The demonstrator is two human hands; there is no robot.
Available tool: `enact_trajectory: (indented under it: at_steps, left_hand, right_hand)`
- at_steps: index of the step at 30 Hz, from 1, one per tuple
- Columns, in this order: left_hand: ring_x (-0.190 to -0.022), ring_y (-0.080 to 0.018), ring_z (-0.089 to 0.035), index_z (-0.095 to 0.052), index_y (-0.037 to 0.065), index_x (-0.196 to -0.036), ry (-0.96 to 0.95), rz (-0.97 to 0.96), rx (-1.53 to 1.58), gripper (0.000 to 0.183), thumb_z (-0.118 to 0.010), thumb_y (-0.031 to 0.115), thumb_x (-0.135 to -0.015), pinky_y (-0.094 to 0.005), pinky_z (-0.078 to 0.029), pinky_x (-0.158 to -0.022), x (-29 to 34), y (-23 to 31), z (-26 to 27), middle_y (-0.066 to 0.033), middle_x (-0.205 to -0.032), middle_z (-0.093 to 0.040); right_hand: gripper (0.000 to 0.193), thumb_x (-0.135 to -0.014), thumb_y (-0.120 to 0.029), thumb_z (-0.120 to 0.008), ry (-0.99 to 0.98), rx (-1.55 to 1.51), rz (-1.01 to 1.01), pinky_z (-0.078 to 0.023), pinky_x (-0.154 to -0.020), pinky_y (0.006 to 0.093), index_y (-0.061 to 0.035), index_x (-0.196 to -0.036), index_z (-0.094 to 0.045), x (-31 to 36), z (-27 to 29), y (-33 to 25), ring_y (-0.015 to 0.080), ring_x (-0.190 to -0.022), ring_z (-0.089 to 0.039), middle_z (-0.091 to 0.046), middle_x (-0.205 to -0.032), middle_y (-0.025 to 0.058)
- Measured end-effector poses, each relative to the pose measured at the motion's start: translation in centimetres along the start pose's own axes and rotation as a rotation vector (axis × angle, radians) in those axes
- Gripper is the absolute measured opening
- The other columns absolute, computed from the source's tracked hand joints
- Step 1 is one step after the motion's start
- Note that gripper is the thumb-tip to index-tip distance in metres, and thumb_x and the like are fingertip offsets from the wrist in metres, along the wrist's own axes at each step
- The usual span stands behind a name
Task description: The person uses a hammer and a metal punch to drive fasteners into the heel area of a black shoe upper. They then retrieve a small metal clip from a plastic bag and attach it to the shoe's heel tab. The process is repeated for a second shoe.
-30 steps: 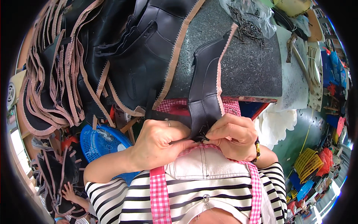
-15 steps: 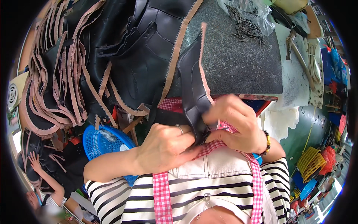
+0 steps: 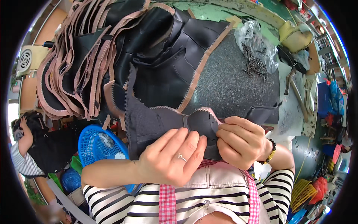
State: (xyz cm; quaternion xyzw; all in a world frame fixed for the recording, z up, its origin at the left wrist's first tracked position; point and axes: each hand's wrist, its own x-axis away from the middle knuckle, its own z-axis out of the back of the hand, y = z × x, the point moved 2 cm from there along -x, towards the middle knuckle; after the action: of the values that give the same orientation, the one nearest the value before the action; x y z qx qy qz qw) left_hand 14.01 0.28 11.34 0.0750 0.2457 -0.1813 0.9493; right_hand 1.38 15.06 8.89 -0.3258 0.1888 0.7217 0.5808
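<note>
"Two hands are in view. State their condition."

"The right hand (image 3: 240,142) is curled closed, pinching the black piece (image 3: 149,125). The left hand (image 3: 173,156), wearing a ring (image 3: 181,157), lays its fingers side by side against that piece; its thumb is hidden, so I cannot tell whether it grips."

"Position of the piece?"

"In front of the person's body, near the close edge of the desk (image 3: 231,86). Pinkish zigzag trim shows along part of its upper edge."

"Surroundings?"

"Just beyond, a large black panel (image 3: 160,84) with tan zigzag edging. Left of it, a stack of similar pieces (image 3: 76,84); to the right, a clear plastic bag (image 3: 257,44) and a hammer (image 3: 297,91). A blue basket (image 3: 89,147) sits low at left; farther out, another person (image 3: 28,145)."
</note>
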Motion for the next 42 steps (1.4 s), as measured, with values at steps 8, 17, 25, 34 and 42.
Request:
enact_trajectory:
  at_steps: [8,17,25,34,42]
  left_hand:
    - [-0.079,-0.0280,-0.069,-0.070,-0.001,-0.089,0.059,-0.134,-0.004,0.017,-0.064,0.008,-0.076,-0.0336,-0.060,-0.066,0.0,-0.1,-0.2,-0.0164,-0.089,-0.068]
    - [-0.087,-0.0326,-0.069,-0.067,0.000,-0.084,0.146,-0.178,-0.045,0.010,-0.063,0.008,-0.078,-0.0365,-0.062,-0.070,1.0,0.4,0.1,-0.0169,-0.091,-0.067]
    - [-0.087,-0.0337,-0.069,-0.066,-0.002,-0.084,0.105,-0.189,0.000,0.012,-0.063,0.007,-0.076,-0.0374,-0.061,-0.070,1.3,0.4,0.2,-0.0180,-0.090,-0.066]
    - [-0.082,-0.0314,-0.069,-0.065,-0.003,-0.086,0.056,-0.117,0.121,0.015,-0.067,0.000,-0.072,-0.0379,-0.061,-0.067,0.6,0.3,0.2,-0.0189,-0.089,-0.066]
    - [-0.083,-0.0098,-0.067,-0.067,-0.004,-0.099,-0.754,0.807,1.394,0.030,-0.077,-0.006,-0.071,-0.0247,-0.052,-0.079,-3.5,-5.2,-0.5,-0.0057,-0.089,-0.071]
  right_hand:
    - [0.013,-0.063,-0.009,-0.066,0.079,0.072,-0.050,-0.058,-0.069,0.0339,-0.0011,-0.072,-0.064,0.0,1.2,-1.4,0.0203,-0.066,-0.065,-0.065,-0.079,0.0116]
    - [0.017,-0.064,-0.009,-0.067,0.017,0.052,-0.043,-0.056,-0.079,0.0365,-0.0055,-0.069,-0.051,-0.4,1.1,-1.8,0.0269,-0.089,-0.068,-0.068,-0.100,0.0176]
    - [0.021,-0.060,-0.009,-0.067,-0.017,-0.050,-0.019,-0.056,-0.080,0.0380,-0.0052,-0.068,-0.048,0.0,0.7,-2.1,0.0277,-0.087,-0.068,-0.067,-0.098,0.0190]
    - [0.024,-0.054,-0.012,-0.063,-0.015,-0.164,-0.091,-0.056,-0.074,0.0382,-0.0029,-0.072,-0.049,-0.3,0.7,-1.6,0.0274,-0.077,-0.065,-0.064,-0.090,0.0164]
    - [0.027,-0.075,-0.004,-0.072,-0.419,-1.004,-0.782,-0.051,-0.071,0.0348,-0.0043,-0.099,-0.061,-0.4,1.5,2.7,0.0292,-0.086,-0.066,-0.065,-0.098,0.0110]
